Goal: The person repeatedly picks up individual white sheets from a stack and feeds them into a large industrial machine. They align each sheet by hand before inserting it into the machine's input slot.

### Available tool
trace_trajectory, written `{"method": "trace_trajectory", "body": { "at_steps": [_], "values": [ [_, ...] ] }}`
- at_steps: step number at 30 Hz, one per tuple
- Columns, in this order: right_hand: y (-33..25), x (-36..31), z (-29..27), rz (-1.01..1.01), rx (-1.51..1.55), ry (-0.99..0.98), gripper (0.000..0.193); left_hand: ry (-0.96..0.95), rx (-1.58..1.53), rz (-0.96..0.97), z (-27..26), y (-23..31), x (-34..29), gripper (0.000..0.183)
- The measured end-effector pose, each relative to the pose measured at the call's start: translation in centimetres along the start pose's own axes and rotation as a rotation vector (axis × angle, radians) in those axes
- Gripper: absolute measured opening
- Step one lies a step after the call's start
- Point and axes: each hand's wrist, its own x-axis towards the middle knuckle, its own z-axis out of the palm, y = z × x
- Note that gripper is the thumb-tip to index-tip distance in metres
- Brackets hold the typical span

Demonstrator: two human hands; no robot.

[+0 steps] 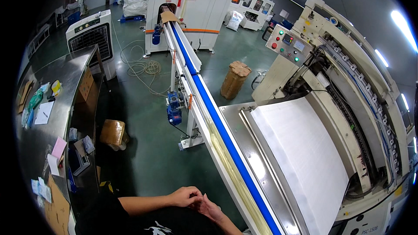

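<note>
Meeting: left fingers (195, 198) curled, right fingers (206, 202) loosely bent, any hold unclear; blue belt (237, 165) apart, rightward.

The left hand (186, 196) and right hand (211, 209) sit just left of the conveyor (230, 146), which runs back to a machine (204, 11). Right of the conveyor lies a sheet (300, 148). On the floor (148, 152), between the conveyor and a table (65, 76) further left, stands a box (112, 131).
</note>
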Motion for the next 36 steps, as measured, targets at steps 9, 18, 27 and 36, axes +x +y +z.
{"method": "trace_trajectory", "body": {
  "at_steps": [9, 18, 27, 36],
  "values": [
    [1.0, 1.0, -2.3, -0.059, -0.048, -0.015, 0.059, 0.03, -0.046, -0.045, 0.2, 0.3, 0.2, 0.022],
    [0.3, 0.5, -0.2, -0.028, -0.105, -0.024, 0.058, 0.014, -0.031, -0.077, 0.3, -0.5, 0.1, 0.022],
    [0.2, 0.9, -1.6, -0.05, -0.282, 0.003, 0.053, -0.124, 0.316, -0.442, -0.7, -6.4, -3.6, 0.032],
    [-0.1, 0.2, -1.3, -0.039, -0.322, 0.081, 0.049, -0.403, 0.572, -0.758, -2.4, -12.0, -8.2, 0.028]
  ]
}}
